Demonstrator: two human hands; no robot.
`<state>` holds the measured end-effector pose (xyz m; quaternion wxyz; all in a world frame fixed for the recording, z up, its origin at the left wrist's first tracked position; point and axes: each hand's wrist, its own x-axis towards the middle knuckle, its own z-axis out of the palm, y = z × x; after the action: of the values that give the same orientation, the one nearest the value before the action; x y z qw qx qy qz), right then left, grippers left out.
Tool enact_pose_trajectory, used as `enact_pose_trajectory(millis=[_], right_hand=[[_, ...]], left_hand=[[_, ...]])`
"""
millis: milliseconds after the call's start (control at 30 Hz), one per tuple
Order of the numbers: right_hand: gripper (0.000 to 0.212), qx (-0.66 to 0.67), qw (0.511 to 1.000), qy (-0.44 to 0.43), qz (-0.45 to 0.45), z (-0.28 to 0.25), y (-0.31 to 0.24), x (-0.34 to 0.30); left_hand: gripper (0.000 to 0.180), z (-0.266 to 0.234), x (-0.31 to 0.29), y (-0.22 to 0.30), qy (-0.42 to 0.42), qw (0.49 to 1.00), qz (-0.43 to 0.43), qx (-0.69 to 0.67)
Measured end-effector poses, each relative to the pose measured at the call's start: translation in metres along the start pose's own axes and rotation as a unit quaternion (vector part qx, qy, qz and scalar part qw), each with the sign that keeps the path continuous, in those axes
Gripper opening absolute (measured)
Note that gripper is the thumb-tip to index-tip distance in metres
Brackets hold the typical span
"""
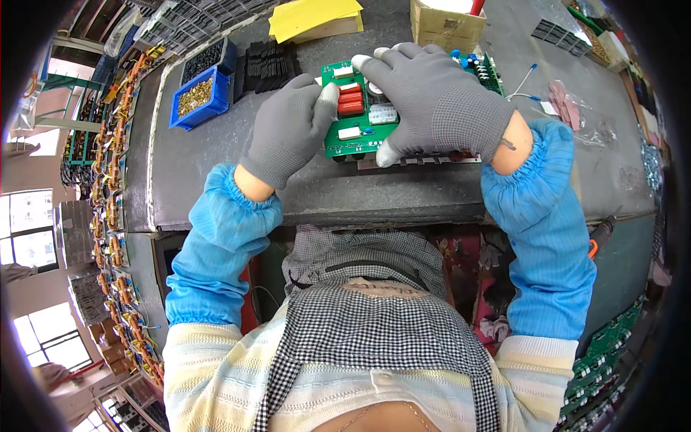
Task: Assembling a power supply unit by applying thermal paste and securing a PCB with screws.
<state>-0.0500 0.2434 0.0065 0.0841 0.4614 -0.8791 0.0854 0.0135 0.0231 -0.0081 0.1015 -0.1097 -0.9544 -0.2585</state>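
Note:
A green circuit board (354, 121) lies on the dark worktop in front of me. Red blocks (350, 101), white blocks and a small blue part stand up from its left half. My left hand (291, 129), in a grey glove with pale fingertips, grips the board's left edge with the thumb against it and the fingers curled partly out of sight. Spread across the right half is my gloved right hand (443, 101), its thumb at the near edge and its fingertips at the far edge. Its palm hides much of the board there.
A blue bin (188, 119) of small brass-coloured parts sits at left, beside black strips (268, 66). Farther back are a yellow stack (317, 23) and a brown box (445, 30). At right lie a blue-ended wire (530, 74) and a plastic bag (592, 133). The worktop's front edge (381, 214) is near.

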Motion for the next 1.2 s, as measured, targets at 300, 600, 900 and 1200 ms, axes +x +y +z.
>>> enact_pose_trajectory(millis=[300, 600, 900, 1200], right_hand=[[0.1, 0.04, 0.999, 0.009, 0.002, 0.001, -0.001, -0.009], [0.106, 0.089, 0.991, -0.094, 0.036, -0.015, 0.003, -0.004], [0.104, 0.078, 0.988, -0.127, 0.052, -0.022, -0.001, 0.001], [0.111, 0.053, 0.996, -0.072, 0.015, -0.016, 0.0, -0.006]], left_hand=[[0.028, -0.037, -0.021, 0.024, -0.05, 0.959, 0.154, 0.232], [0.023, -0.048, 0.012, 0.022, -0.141, 0.987, -0.066, -0.041], [0.027, -0.04, 0.012, 0.001, -0.184, 0.977, -0.045, -0.098], [0.042, -0.023, -0.041, -0.046, 0.018, 0.985, -0.001, -0.174]])
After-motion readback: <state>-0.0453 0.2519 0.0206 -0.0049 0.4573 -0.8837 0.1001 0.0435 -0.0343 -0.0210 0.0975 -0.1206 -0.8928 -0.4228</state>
